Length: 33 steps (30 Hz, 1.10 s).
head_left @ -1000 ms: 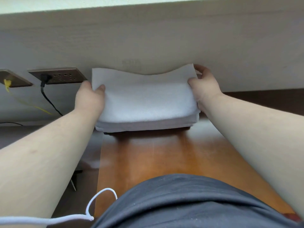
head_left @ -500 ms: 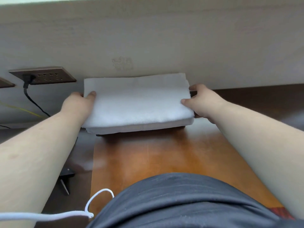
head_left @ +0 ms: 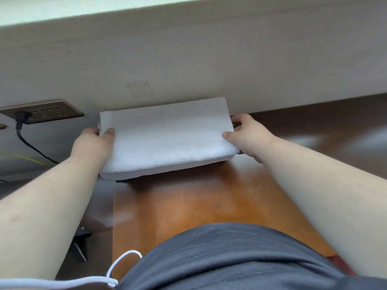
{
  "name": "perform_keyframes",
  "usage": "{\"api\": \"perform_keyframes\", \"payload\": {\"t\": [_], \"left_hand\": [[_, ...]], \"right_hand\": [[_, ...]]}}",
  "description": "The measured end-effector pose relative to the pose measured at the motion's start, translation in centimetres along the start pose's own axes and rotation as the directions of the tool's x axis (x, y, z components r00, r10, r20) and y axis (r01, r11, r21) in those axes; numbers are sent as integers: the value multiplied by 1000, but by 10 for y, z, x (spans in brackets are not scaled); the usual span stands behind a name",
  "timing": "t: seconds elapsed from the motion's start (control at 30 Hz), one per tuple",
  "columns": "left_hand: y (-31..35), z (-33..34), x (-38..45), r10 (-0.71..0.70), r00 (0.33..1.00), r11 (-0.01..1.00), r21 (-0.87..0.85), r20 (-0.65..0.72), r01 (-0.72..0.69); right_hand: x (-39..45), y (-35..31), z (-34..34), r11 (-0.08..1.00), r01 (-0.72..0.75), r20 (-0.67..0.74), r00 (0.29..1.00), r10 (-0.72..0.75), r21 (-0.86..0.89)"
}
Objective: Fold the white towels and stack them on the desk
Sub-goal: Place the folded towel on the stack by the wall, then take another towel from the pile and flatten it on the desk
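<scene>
A stack of folded white towels (head_left: pixel 167 137) lies at the far end of the brown wooden desk (head_left: pixel 199 201), against the pale wall panel. My left hand (head_left: pixel 92 143) grips the stack's left end, thumb on top and fingers hidden underneath. My right hand (head_left: pixel 247 135) grips the right end the same way, thumb on the top towel. The stack's left part overhangs the desk's left edge. The top towel lies flat and smooth.
A dark socket strip (head_left: pixel 44 110) with a black plug and cable (head_left: pixel 23 130) sits on the wall at the left. A yellow wire (head_left: pixel 27 159) runs below it. A white cord (head_left: pixel 117 266) hangs near my dark shirt. A darker surface (head_left: pixel 324 130) extends right.
The raised, wavy far edge of the top towel has come down flat onto the stack. Both hands have stayed at the stack's ends and slid slightly toward me.
</scene>
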<state>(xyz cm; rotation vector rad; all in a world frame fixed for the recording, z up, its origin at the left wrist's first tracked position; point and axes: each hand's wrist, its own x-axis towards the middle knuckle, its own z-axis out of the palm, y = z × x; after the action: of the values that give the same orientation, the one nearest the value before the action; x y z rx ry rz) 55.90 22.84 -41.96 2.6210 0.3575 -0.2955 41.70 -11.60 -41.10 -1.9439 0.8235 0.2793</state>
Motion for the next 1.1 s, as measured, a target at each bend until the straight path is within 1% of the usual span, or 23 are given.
{"api": "perform_keyframes", "payload": {"t": [0.07,0.13,0.17,0.2,0.23,0.27,0.3,0.33,0.37,0.4,0.43,0.47,0.53,0.57,0.63,0.67,0.73,0.8,0.83,0.9,0.97,1.03,1.1], "left_hand": [[-1,-1,-1,-17,1000,1000,-7,-13,17],[1,-1,-4,-42,998,997,-60,-37,40],[2,-1,-6,-50,996,996,-84,-78,43],[4,-2,-10,-17,988,998,-61,-156,7],[6,-3,-16,93,962,996,26,-256,-90],[10,-2,-23,264,910,963,134,-320,-232],[16,0,-31,447,838,892,218,-313,-395],[23,6,-39,604,761,793,273,-234,-545],[28,14,-46,714,691,687,299,-109,-662],[33,24,-53,761,648,608,317,29,-728],[36,32,-58,747,650,576,349,144,-739],[37,39,-59,684,697,592,393,218,-704],[32,47,-54,518,820,677,469,243,-567],[29,47,-51,460,857,712,479,233,-513],[28,46,-49,405,884,741,483,232,-466],[30,46,-51,384,889,739,495,249,-457],[38,45,-55,318,901,729,532,294,-431],[53,40,-60,262,911,729,553,320,-404],[62,37,-62,259,913,732,553,315,-399],[84,31,-71,314,902,745,511,298,-428],[105,27,-89,419,865,750,432,276,-501],[124,24,-112,520,813,718,382,260,-582],[140,19,-136,578,771,678,368,269,-636]], "right_hand": [[-1,-7,-2,999,-22,22,1000,23,-31],[-2,-13,-7,994,-53,40,998,57,-91],[-3,-15,-8,986,-49,25,998,53,-157],[-4,-16,-8,975,-18,-12,1000,16,-220],[-4,-16,-7,966,47,-57,996,-64,-255],[-5,-16,-3,952,146,-94,980,-177,-269],[-7,-17,3,922,255,-112,948,-298,-292],[-8,-19,11,876,341,-103,913,-395,-340],[-9,-20,19,821,393,-69,886,-459,-413],[-9,-20,27,759,419,-16,871,-491,-498],[-7,-19,35,701,426,47,870,-491,-572],[-5,-17,42,657,422,112,881,-459,-625],[0,-14,50,625,406,199,905,-376,-666],[2,-15,52,624,403,207,908,-364,-670],[6,-18,53,605,407,174,897,-406,-685],[6,-21,53,579,414,168,887,-430,-702],[7,-22,52,533,439,231,881,-412,-723],[6,-23,49,543,443,276,890,-364,-713],[5,-25,46,558,439,263,891,-370,-704],[1,-32,35,589,427,199,889,-413,-686],[-7,-38,17,601,416,136,880,-455,-682],[-19,-38,-7,592,396,95,875,-474,-702],[-33,-32,-39,588,352,60,887,-457,-728]]}}
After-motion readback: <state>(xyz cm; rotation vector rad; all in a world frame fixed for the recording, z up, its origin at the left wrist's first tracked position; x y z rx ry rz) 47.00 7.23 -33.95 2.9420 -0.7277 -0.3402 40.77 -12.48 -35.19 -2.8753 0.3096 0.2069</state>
